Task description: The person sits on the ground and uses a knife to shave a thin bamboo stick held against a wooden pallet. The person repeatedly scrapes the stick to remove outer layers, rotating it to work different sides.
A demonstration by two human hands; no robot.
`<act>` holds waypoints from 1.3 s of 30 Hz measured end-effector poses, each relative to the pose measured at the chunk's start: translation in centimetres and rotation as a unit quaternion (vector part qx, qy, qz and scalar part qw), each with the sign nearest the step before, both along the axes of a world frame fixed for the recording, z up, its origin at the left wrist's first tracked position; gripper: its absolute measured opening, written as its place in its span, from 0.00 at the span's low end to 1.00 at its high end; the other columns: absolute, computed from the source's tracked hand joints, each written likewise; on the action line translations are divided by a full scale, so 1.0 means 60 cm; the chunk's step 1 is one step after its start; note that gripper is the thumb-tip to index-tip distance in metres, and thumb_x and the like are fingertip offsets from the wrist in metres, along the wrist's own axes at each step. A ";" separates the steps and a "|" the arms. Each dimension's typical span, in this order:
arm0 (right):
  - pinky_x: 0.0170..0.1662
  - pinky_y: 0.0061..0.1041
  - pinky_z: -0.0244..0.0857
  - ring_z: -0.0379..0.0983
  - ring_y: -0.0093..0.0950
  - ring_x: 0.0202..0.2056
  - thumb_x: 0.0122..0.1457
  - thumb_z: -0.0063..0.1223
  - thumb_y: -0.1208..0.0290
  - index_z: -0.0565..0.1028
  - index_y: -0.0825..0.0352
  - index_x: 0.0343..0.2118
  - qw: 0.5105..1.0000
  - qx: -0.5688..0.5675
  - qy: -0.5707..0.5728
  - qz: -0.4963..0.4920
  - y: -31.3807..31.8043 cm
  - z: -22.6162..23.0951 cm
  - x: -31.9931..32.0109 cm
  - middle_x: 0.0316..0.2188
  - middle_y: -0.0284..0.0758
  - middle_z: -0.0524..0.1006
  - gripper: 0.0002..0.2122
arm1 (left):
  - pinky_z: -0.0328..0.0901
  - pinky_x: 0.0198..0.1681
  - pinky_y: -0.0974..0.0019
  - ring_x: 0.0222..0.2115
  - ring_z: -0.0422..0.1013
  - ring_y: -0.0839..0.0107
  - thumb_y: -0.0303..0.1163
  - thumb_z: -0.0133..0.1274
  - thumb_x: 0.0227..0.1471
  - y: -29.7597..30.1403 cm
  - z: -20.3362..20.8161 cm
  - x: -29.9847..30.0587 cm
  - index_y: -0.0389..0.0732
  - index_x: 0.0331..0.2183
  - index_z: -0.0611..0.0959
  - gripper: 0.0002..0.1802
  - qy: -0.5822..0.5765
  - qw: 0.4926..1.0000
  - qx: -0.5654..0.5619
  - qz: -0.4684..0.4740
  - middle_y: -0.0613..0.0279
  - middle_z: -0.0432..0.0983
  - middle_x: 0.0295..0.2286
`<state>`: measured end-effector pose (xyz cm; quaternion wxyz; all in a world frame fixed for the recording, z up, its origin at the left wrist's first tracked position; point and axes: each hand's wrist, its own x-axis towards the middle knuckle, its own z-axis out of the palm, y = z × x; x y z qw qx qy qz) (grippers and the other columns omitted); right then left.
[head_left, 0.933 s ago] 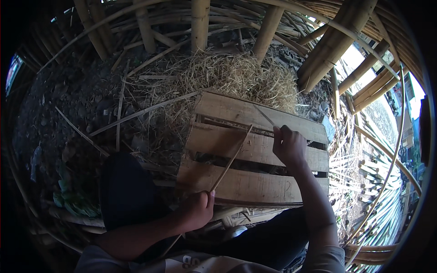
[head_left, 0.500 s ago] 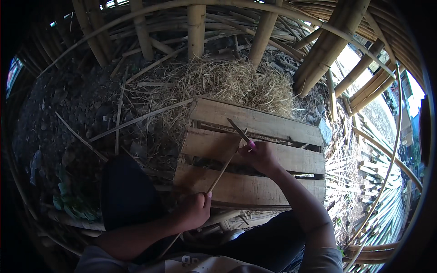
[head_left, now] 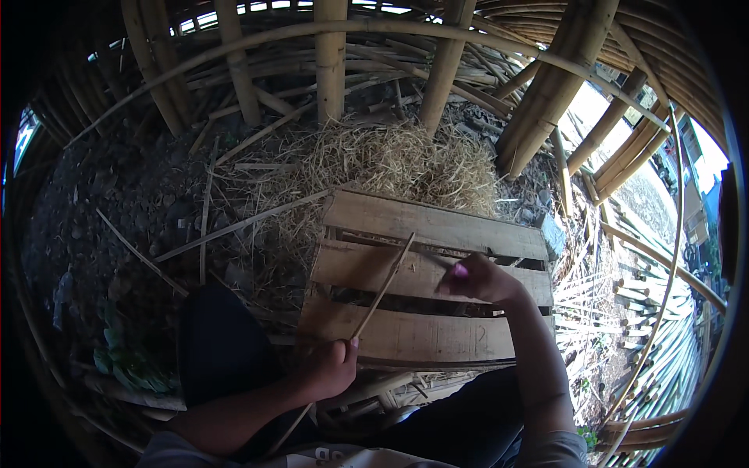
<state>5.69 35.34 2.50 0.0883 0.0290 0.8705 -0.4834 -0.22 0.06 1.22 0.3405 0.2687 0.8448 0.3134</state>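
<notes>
1. Right hand [head_left: 482, 279], bare, has shifted right since the earlier frame; the narrow grey metal knife [head_left: 437, 259] no longer crosses the thin light-brown wooden strip [head_left: 381, 288]. Left hand [head_left: 329, 370], bare, is about where it was.
2. Left grip: fingers closed round the strip's lower part, thumb along it. Strip slants up and right, upper end over the pale wooden slatted platform [head_left: 425, 335], lower end running back under the forearm. Can't tell if its upper end touches the slats.
3. Right grip: fist curled on the knife, blade pointing left toward the strip's upper end. Blurred; exact finger placement unclear, blade contact can't be confirmed.
4. Judgement, for good knife work on the strip: clamp firmly with the left, thumb low and off the blade's line.
5. Likely best to use light, shallow strokes at a steady angle, edge away from left hand and dark-clothed knees [head_left: 226, 351]. Bracing the strip on a slat would probably cut down flexing.
</notes>
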 end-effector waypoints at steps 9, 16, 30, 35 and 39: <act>0.20 0.21 0.48 0.55 0.14 0.16 0.72 0.45 0.47 0.78 0.69 0.40 0.907 -0.216 0.108 -0.346 0.058 -0.044 0.000 0.16 0.22 0.63 0.24 | 0.70 0.35 0.44 0.29 0.77 0.36 0.44 0.41 0.71 -0.005 -0.014 0.008 0.29 0.27 0.80 0.29 -0.010 0.999 0.027 0.032 0.34 0.77 0.23; 0.25 0.24 0.58 0.62 0.16 0.20 0.54 0.73 0.59 0.83 0.65 0.36 0.948 0.155 0.106 -0.256 0.010 -0.067 -0.023 0.16 0.27 0.69 0.15 | 0.66 0.30 0.50 0.24 0.75 0.44 0.41 0.41 0.71 -0.021 -0.037 -0.007 0.31 0.29 0.78 0.25 0.006 0.998 0.030 0.054 0.39 0.76 0.22; 0.33 0.29 0.71 0.80 0.27 0.29 0.67 0.60 0.66 0.81 0.69 0.36 0.955 0.215 0.157 -0.129 -0.005 -0.056 -0.045 0.26 0.42 0.82 0.10 | 0.66 0.28 0.48 0.25 0.75 0.39 0.42 0.42 0.71 -0.044 -0.037 -0.025 0.31 0.25 0.77 0.28 0.020 0.987 0.117 0.105 0.37 0.75 0.19; 0.33 0.24 0.73 0.82 0.25 0.33 0.56 0.69 0.78 0.83 0.68 0.38 0.978 0.142 0.138 -0.064 0.020 -0.035 -0.009 0.27 0.34 0.83 0.07 | 0.66 0.29 0.48 0.26 0.76 0.40 0.43 0.41 0.71 -0.053 -0.021 -0.036 0.32 0.26 0.77 0.27 -0.016 0.987 0.094 0.128 0.39 0.75 0.20; 0.31 0.29 0.74 0.80 0.27 0.29 0.51 0.72 0.78 0.85 0.66 0.34 0.958 0.164 0.229 0.056 0.056 -0.042 -0.007 0.26 0.34 0.81 0.08 | 0.67 0.30 0.48 0.26 0.76 0.40 0.43 0.40 0.71 -0.050 -0.009 -0.034 0.32 0.27 0.78 0.27 -0.002 0.990 0.079 0.116 0.39 0.75 0.21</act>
